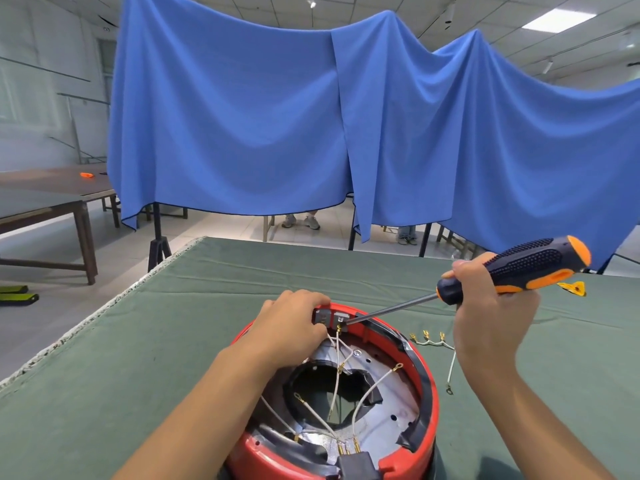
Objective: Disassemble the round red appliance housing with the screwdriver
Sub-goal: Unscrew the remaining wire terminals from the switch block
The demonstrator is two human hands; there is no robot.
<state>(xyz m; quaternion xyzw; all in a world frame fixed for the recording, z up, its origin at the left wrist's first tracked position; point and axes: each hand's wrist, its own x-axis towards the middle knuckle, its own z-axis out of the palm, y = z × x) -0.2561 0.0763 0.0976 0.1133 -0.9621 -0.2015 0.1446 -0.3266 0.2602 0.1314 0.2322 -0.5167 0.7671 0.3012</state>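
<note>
Lying beside red housing (427,410): loose wires (433,341)

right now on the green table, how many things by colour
red: 1, the housing
black and orange: 1, the screwdriver, held above the cloth by the right hand
white: 1, the loose wire bundle
total: 3

The far half of the green table (242,271) is left open up to its far edge. Nearer, the red housing (427,393) blocks the middle, its inside crossed by white wires (367,386). Loose wires (429,339) lie toward the right edge.
</note>
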